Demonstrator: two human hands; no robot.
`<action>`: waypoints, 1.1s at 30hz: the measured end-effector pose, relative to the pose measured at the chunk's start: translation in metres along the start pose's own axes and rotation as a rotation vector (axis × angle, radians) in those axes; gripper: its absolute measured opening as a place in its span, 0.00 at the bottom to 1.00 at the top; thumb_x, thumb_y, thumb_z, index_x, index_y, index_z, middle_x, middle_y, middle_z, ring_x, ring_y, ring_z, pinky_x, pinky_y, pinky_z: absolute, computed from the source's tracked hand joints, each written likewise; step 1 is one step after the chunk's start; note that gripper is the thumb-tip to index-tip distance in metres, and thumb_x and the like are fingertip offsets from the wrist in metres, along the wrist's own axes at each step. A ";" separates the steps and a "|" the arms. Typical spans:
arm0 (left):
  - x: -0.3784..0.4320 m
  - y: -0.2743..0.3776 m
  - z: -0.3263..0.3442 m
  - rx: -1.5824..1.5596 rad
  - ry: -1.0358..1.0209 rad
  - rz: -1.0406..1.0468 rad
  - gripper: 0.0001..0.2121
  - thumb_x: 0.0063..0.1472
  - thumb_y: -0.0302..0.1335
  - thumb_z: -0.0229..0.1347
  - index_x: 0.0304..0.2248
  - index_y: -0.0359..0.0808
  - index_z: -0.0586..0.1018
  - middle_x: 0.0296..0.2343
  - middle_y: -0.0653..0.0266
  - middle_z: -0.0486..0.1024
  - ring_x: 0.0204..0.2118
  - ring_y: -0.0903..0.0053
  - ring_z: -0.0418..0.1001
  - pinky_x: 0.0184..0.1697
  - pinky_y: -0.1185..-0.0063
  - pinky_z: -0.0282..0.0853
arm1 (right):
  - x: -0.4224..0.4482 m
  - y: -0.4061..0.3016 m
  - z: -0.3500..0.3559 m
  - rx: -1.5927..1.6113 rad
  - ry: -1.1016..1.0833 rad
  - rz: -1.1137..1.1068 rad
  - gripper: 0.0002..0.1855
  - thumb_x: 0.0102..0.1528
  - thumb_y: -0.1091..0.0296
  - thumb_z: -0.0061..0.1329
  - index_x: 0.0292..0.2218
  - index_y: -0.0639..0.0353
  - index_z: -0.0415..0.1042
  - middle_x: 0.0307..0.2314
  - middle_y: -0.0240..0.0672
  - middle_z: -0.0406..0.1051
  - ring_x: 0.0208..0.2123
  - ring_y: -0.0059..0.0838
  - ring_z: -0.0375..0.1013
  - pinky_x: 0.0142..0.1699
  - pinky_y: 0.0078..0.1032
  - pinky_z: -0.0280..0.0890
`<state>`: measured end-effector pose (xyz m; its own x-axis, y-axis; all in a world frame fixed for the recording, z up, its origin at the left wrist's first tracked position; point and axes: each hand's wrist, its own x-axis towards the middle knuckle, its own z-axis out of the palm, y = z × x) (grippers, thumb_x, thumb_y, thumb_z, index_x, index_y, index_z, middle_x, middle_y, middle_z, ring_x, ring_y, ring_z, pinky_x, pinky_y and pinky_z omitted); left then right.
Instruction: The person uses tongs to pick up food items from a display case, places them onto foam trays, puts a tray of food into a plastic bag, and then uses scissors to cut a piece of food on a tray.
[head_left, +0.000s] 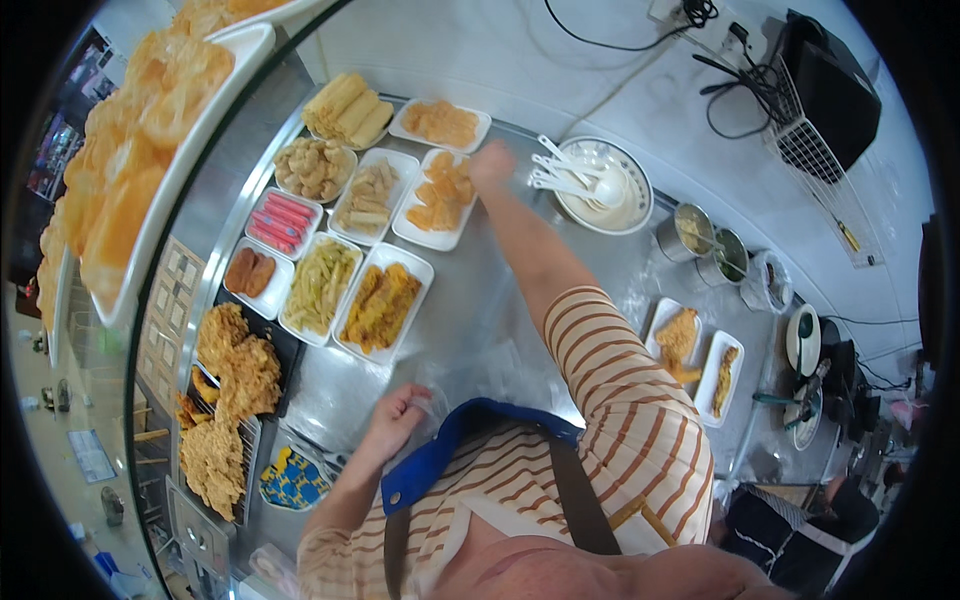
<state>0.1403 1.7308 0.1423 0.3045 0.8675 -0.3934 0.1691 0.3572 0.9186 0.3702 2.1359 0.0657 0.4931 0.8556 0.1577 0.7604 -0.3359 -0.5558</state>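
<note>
My left hand (397, 421) is closed in a loose fist near my apron, pinching a clear plastic bag (433, 405). My right hand (493, 163) reaches far across the steel counter, beside a white foam tray of orange fried pieces (439, 196). Its fingers are blurred and partly hidden, so I cannot tell whether they grip the tray's edge. Just beyond lies a tray of pale orange pieces (441, 124). Nearer me sit a tray of yellow fried food (381, 306) and a tray of pale green strips (321, 285).
Fried chicken cutlets (238, 360) fill a rack at left, by a glass guard. White spoons rest in a patterned bowl (637, 187) at right, near steel sauce pots (684, 231). Two foam trays with fried pieces (677, 334) lie beyond my right arm. Another person (795, 532) is at lower right.
</note>
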 end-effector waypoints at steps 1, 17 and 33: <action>0.001 -0.002 -0.002 -0.031 -0.002 0.008 0.11 0.54 0.16 0.44 0.37 0.33 0.73 0.27 0.72 0.71 0.28 0.89 0.66 0.31 0.88 0.62 | 0.014 -0.002 0.004 -0.042 0.056 0.005 0.10 0.47 0.67 0.49 0.31 0.62 0.74 0.32 0.46 0.74 0.36 0.43 0.74 0.43 0.37 0.66; 0.023 -0.006 -0.009 -0.153 -0.049 -0.088 0.09 0.56 0.18 0.46 0.37 0.34 0.75 0.27 0.75 0.71 0.27 0.91 0.64 0.29 0.90 0.59 | 0.092 0.033 0.076 0.858 -0.192 0.349 0.03 0.42 0.81 0.48 0.22 0.71 0.67 0.17 0.40 0.66 0.15 0.31 0.65 0.17 0.32 0.53; 0.115 0.154 0.075 0.210 -0.089 0.110 0.04 0.57 0.24 0.46 0.32 0.36 0.71 0.18 0.67 0.68 0.16 0.84 0.66 0.14 0.84 0.67 | -0.163 0.204 -0.425 0.921 -0.196 0.394 0.04 0.47 0.79 0.49 0.27 0.65 0.67 0.15 0.31 0.62 0.14 0.19 0.57 0.16 0.22 0.47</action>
<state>0.2714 1.8599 0.2359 0.4118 0.8599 -0.3015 0.3184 0.1743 0.9318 0.6249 1.7606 0.2730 0.4972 0.8269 -0.2627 -0.1021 -0.2449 -0.9642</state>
